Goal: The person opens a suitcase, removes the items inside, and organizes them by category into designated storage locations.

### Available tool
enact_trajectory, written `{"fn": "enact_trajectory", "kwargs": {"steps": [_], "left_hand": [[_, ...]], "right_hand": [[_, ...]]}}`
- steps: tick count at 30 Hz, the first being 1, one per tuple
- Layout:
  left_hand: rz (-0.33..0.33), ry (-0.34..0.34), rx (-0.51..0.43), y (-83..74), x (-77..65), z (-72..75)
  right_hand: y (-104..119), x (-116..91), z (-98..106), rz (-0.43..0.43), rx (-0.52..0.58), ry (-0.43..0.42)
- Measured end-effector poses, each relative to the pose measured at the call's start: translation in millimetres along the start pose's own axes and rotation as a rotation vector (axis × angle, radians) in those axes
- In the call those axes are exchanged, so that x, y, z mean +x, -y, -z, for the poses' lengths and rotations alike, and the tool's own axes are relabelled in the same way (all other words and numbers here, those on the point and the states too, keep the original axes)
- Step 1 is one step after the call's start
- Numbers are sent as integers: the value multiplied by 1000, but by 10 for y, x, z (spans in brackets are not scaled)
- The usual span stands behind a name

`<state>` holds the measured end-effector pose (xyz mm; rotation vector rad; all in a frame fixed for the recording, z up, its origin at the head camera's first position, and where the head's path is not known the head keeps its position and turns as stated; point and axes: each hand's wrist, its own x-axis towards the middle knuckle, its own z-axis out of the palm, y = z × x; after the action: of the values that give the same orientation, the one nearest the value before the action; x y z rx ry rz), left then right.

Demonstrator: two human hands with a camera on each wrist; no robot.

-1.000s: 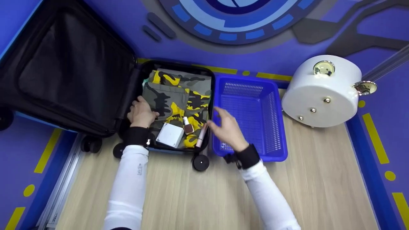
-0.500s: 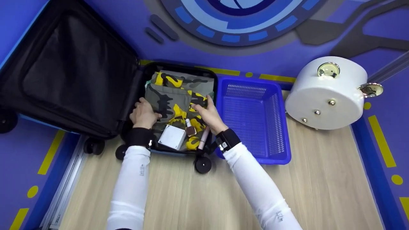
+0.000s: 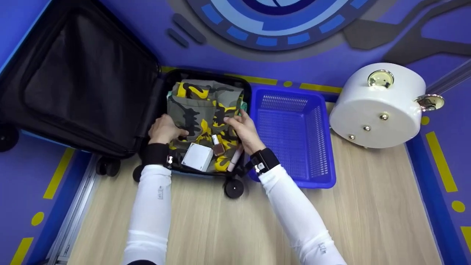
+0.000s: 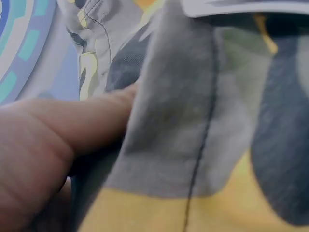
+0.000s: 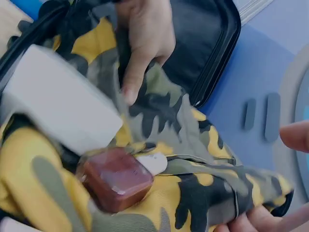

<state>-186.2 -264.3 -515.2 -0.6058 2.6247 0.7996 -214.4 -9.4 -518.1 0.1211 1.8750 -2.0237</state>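
A folded yellow, grey and black camouflage garment [image 3: 191, 114] lies in the open black suitcase [image 3: 88, 73]. My left hand [image 3: 163, 129] grips its left edge, thumb on the cloth. At the opposite edge my right hand [image 3: 247, 132] holds the cloth, its fingers [image 5: 246, 222] underneath and its thumb above. That side is raised in the right wrist view. On the garment, close to the suitcase's near rim, rest a white box [image 3: 198, 157], a nail polish bottle [image 3: 218, 148] with dark red-brown polish and white cap, and a slim pink tube [image 3: 235, 159].
Touching the suitcase's right side is a blue plastic basket [image 3: 283, 129]. Further right stands a white round drum-shaped object [image 3: 375, 110] with gold knobs. Blue patterned walls [image 3: 294, 70] enclose the back and sides of the wood-look surface [image 3: 206, 221].
My right hand has come left from over the basket onto the garment's right edge and taken hold there. That part of the cloth has shifted and rumpled; my left hand stays at its edge.
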Motion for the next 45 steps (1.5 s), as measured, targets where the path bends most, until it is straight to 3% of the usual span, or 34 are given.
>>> {"fn": "enact_trajectory", "kwargs": {"steps": [5,10,16,22,30,32,37,39,45], "left_hand": [[-22,28,0,8,-3,19],[-40,17,4,-24,-8,10],[-21,23,22,-50,-20,10],[-34,-9,14,-59,-36,16],[-46,-17,-18,-31,-59,16],[-46,-6,-26,-28,-64,22],[-73,21,-73,18,-76,67],[-106,17,-129,71,-86,108],[-227,-64,-327,168,-202,336]], "right_hand": [[-19,54,-73,16,11,46],[-17,107,-73,-89,-103,21],[23,135,-99,-234,-116,61],[63,83,-142,-244,-100,56],[26,108,-145,-181,111,89],[6,111,-137,-132,59,99],[-21,68,-130,39,-230,103],[-18,47,-138,91,-256,105],[67,-15,-119,266,-167,160]]}}
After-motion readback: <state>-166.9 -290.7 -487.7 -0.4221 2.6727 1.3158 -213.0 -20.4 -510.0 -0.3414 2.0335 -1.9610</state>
